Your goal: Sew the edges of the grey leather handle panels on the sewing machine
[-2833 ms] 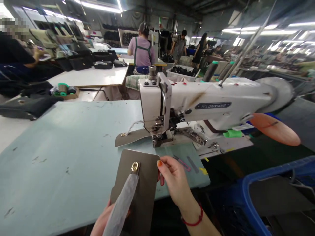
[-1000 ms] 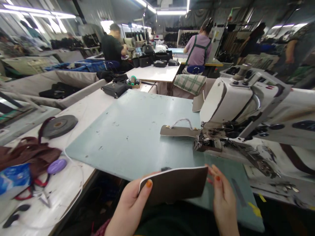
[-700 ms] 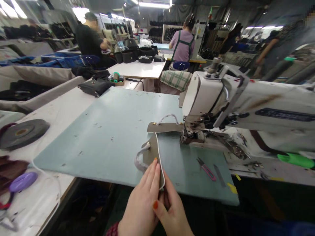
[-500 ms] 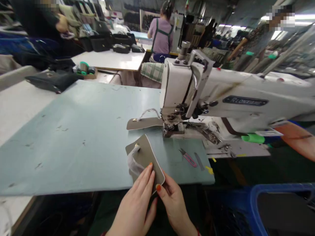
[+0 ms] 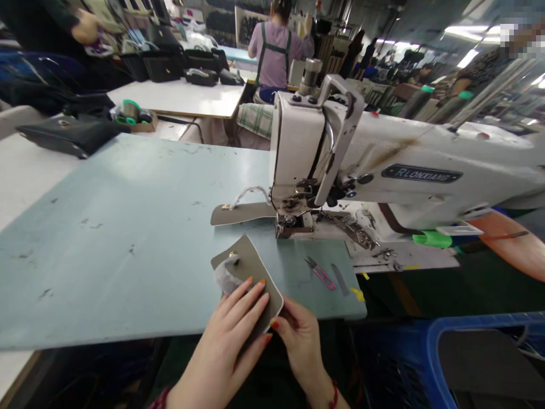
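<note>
A taupe leather-like panel (image 5: pixel 255 264) lies slanted at the front edge of the table, with pale edges and a small gold metal fitting (image 5: pixel 232 257). A handle-like strip wrapped in whitish film (image 5: pixel 225 277) runs from the fitting to beneath my left fingers. My left hand (image 5: pixel 232 329) rests on the panel with fingers stretched out flat, its thumb by the lower edge. At the panel's lower right corner, my right hand (image 5: pixel 300 335) pinches the edge between thumb and fingers. A second taupe panel (image 5: pixel 244 213) with a similar fitting lies beyond, partly hidden by the sewing machine (image 5: pixel 315 153).
Pink-handled thread snips (image 5: pixel 320 274) and a grey blade (image 5: pixel 340 279) lie right of the panel on the pale blue tabletop (image 5: pixel 106 244). A blue basket (image 5: pixel 438 341) stands at lower right. A black bag (image 5: pixel 68 133) lies back left. A co-worker (image 5: pixel 275 51) sits beyond; another person's arm (image 5: pixel 511 241) shows right.
My left fingers have shifted a little and spread apart on the panel. My right hand keeps its pinch at the corner. The view has moved slightly, shifting the scene left.
</note>
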Tool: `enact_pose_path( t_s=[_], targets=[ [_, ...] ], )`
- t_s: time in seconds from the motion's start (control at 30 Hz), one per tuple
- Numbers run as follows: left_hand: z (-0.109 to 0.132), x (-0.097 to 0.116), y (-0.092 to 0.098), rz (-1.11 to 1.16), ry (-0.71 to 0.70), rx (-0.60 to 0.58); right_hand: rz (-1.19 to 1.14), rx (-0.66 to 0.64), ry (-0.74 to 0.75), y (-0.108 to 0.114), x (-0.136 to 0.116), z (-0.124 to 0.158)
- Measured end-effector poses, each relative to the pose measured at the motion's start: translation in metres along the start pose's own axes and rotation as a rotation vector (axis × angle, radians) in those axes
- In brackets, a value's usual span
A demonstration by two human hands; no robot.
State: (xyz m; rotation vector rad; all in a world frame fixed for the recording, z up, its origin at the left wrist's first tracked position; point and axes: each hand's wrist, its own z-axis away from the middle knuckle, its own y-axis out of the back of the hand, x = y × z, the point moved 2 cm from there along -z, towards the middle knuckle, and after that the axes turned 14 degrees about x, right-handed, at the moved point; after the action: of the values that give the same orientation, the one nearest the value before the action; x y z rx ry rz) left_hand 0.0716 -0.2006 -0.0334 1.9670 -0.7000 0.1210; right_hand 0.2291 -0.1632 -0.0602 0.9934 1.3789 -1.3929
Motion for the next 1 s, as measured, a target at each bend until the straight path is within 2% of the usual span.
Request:
enact_pose_path(
  t_s=[0.13,0.23,0.33,0.47,0.53,0.6,0.7,0.87,0.93,1.0],
  targets=[
    [-0.006,-0.017,0.011,0.11,0.04,-0.007,0.153,-0.026,0.203,-0.013,-0.01,-0.013],
    [-0.008,-0.027,0.019,0.082,-0.01,0.015,0.185,-0.054,0.295,-0.021,-0.01,-0.021],
    [-0.005,-0.032,0.019,0.027,-0.069,0.051,0.228,-0.08,0.393,-0.031,-0.009,-0.023],
    [-0.003,-0.036,0.009,-0.16,-0.04,0.172,0.515,-0.127,0.605,-0.049,-0.007,-0.021],
    [-0.007,-0.038,0.007,-0.235,-0.008,0.251,0.685,-0.076,0.723,-0.057,-0.008,-0.019],
    [-0.012,-0.04,0.011,-0.276,-0.035,0.297,0.795,-0.012,0.789,-0.064,-0.013,-0.019],
    [-0.024,-0.035,0.027,-0.328,-0.14,0.291,0.899,0.034,0.775,-0.073,-0.03,-0.019],
    [-0.045,-0.02,0.065,-0.42,-0.255,0.287,0.942,0.058,0.621,-0.086,-0.067,-0.015],
    [-0.051,-0.018,0.081,-0.401,-0.277,0.262,0.945,0.038,0.692,-0.085,-0.082,-0.013],
    [-0.053,-0.02,0.096,-0.283,-0.311,0.195,0.961,-0.086,0.81,-0.078,-0.099,-0.01]
  ],
)
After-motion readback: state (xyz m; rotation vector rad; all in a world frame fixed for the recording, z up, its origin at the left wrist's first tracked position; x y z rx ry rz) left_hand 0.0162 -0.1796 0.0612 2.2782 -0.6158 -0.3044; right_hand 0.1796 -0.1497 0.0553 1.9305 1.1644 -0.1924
